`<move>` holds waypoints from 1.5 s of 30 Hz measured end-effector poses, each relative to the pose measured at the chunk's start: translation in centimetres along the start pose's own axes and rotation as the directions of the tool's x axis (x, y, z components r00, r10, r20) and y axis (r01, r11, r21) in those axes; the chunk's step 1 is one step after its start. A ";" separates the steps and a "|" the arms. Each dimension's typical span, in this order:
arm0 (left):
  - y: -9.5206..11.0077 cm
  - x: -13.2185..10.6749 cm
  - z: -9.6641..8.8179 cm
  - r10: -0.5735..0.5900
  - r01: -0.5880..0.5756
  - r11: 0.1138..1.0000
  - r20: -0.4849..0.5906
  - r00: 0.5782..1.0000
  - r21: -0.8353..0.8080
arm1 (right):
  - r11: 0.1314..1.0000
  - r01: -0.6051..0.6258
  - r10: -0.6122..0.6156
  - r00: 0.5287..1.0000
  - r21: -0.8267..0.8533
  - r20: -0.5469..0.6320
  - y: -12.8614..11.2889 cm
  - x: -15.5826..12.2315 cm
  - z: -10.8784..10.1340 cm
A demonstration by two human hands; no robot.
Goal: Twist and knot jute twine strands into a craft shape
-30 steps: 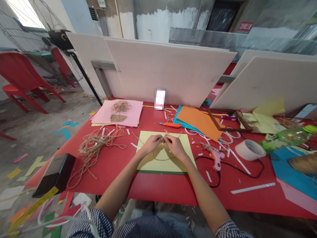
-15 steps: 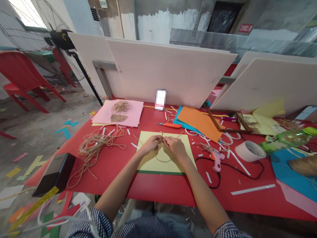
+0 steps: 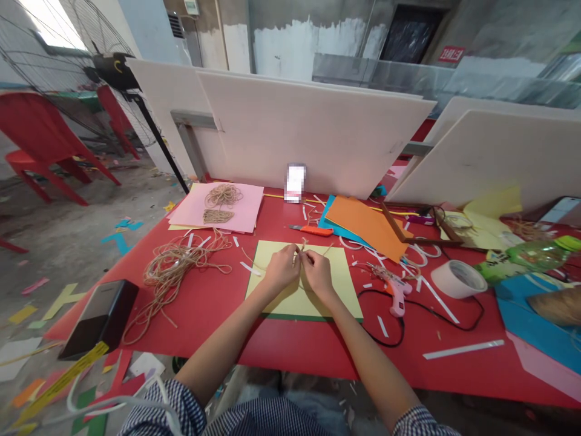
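Above a pale yellow sheet with a green one beneath it, my two hands meet, fingertips nearly touching. My left hand is closed in a pinch on thin brown twine, whose ends stick up past the fingers. Opposite it, my right hand also pinches the twine, thumb and finger together. Where the strands cross is mostly hidden by the fingers. An orange utility knife lies just beyond the sheet.
Loose twine lies left, near a black box. Bundled twine rests on pink paper. At right are a pink glue gun, a tape roll, a green bottle and orange paper. A phone leans on white boards.
My left hand has turned over, its back now more upward, and has shifted slightly right. My right hand has tilted more upright. Both still pinch the twine.
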State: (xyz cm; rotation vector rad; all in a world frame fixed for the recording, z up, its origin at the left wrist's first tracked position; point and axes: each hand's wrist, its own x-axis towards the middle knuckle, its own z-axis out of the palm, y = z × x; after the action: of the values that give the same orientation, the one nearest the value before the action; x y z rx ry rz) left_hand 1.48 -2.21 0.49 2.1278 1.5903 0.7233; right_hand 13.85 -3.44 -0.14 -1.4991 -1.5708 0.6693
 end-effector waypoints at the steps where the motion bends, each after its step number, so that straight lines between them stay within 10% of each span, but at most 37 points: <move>1: 0.1 -0.1 0.0 0.004 -0.004 1.000 0.000 1.000 0.021 | 1.000 -0.003 0.003 1.000 0.029 -0.010 0.0 0.0 0.1; 8: -0.2 0.4 -1.0 0.042 -0.043 0.999 -0.072 0.997 -0.011 | 0.993 0.006 -0.001 0.999 0.119 -0.050 0.1 0.4 -0.6; 16: -3.8 1.3 -4.2 -0.301 0.348 0.925 -0.267 0.916 0.154 | 0.966 -0.028 0.054 0.994 0.259 -0.096 0.6 1.5 -2.2; 19: -4.0 1.3 -4.0 -0.179 0.254 0.947 -0.337 0.924 0.194 | 0.960 -0.024 0.036 0.999 0.277 -0.036 0.6 1.5 -2.1; 24: -1.7 1.1 -2.0 0.144 -0.151 0.981 -0.068 0.987 -0.123 | 0.975 0.044 -0.070 0.991 0.218 0.110 0.0 1.0 -1.5; 37: -1.5 1.3 -1.6 0.011 0.087 0.904 0.227 0.974 -0.419 | 0.973 0.193 -0.134 0.922 -0.130 0.362 -0.5 0.7 -2.2; 45: -1.4 1.3 -1.1 -0.037 0.260 0.555 0.289 0.957 -0.790 | 0.961 0.007 -0.120 0.909 0.276 0.398 -0.4 1.1 -2.5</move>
State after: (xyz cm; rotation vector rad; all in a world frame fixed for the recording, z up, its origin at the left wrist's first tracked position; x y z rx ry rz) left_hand 0.09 -0.57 0.76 1.2821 0.9621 0.8790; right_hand 15.81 -2.79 1.70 -1.1451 -1.7454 1.1708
